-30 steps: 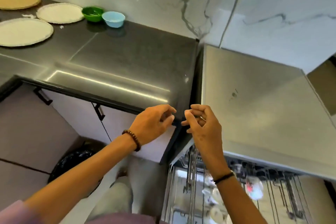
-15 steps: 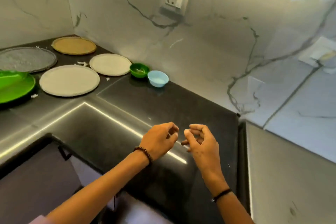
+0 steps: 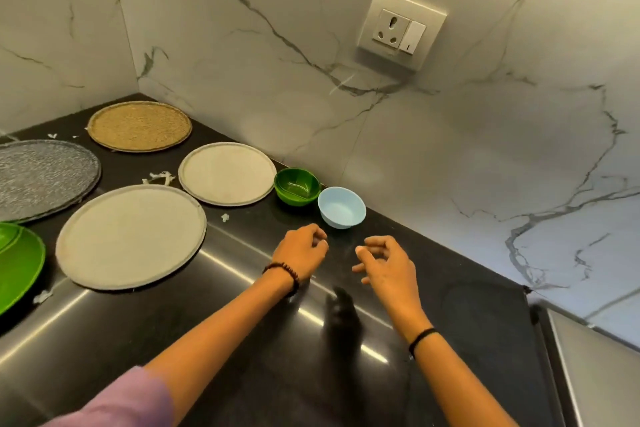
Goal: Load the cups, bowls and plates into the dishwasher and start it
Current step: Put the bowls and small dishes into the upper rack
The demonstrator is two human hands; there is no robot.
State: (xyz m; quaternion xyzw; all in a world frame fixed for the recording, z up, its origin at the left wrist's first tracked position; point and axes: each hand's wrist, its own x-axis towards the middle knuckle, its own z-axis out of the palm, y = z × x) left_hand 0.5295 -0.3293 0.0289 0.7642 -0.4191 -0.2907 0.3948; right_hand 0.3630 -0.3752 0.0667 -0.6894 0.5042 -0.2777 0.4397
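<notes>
A light blue bowl point(image 3: 341, 207) and a green bowl point(image 3: 296, 186) sit side by side against the marble wall on the black counter point(image 3: 478, 319). Two pale grey plates lie to their left, one near point(image 3: 131, 236) and one farther back point(image 3: 227, 173). A tan plate point(image 3: 139, 126), a dark speckled plate point(image 3: 41, 177) and a green plate point(image 3: 19, 265) lie further left. My left hand point(image 3: 302, 251) hovers just in front of the blue bowl, fingers loosely curled and empty. My right hand point(image 3: 387, 262) hovers beside it, fingers relaxed and holding nothing.
The steel top of the dishwasher point(image 3: 599, 374) shows at the lower right edge. A wall socket point(image 3: 401, 28) sits above the counter. Small white scraps point(image 3: 159, 177) lie between the plates.
My view has swung up from the open dishwasher to the counter. Both hands have moved forward toward the bowls and spread apart.
</notes>
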